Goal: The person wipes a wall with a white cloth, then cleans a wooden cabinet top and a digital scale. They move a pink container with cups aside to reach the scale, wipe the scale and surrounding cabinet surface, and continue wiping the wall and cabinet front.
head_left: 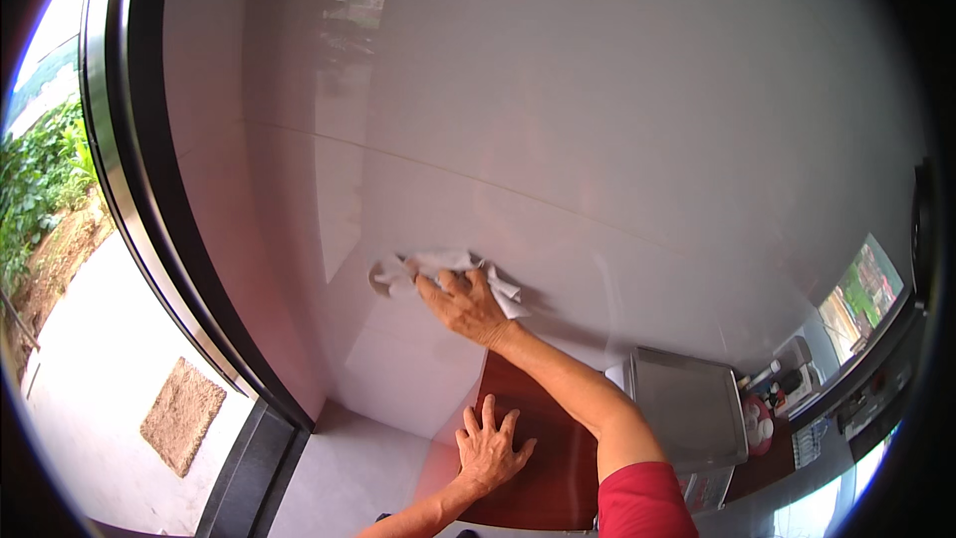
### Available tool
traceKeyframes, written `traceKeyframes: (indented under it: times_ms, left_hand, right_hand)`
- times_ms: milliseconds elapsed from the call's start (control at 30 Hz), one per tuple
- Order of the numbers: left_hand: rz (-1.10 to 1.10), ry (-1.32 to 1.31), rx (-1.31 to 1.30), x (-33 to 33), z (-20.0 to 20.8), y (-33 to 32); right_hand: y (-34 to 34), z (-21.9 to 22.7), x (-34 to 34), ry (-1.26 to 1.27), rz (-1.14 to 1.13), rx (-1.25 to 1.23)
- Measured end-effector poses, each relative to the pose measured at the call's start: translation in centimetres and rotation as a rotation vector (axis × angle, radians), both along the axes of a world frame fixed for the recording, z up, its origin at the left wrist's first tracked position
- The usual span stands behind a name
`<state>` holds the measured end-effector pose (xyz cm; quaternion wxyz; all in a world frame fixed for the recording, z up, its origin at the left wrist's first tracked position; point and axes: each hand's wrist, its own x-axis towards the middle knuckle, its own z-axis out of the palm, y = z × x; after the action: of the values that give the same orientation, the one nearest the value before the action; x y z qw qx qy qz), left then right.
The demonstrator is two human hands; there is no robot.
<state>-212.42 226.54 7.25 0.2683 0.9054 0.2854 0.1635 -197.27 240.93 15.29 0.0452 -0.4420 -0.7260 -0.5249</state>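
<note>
My right hand [464, 306] presses a crumpled white cloth [438, 268] flat against the glossy white wall [558, 120], a little above a dark red-brown counter [543, 458]. Part of the cloth sticks out past the fingers on both sides. My left hand [490, 448] rests palm down on the counter's near left corner, fingers spread, holding nothing. A red short sleeve [642, 503] covers my right upper arm.
A grey box-shaped appliance [687, 408] stands on the counter to the right, with small bottles and a red item behind it. A black-framed glass door [159, 209] on the left shows a paved yard, a brown mat [181, 414] and greenery. Grey floor lies below.
</note>
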Motion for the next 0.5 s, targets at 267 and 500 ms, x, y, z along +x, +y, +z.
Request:
traceKeyframes:
  times_ms: [267, 500]
  left_hand:
    - [0.018, -0.038, 0.050, 0.1, -0.8, 0.0]
    - [0.018, -0.054, 0.055, -0.1, -0.9, 0.1]
  right_hand:
    - [0.6, 4.2, -0.4, -0.077, -0.067, 0.084]
    - [-3.2, 23.6, 3.2, 0.046, -0.153, 0.509]
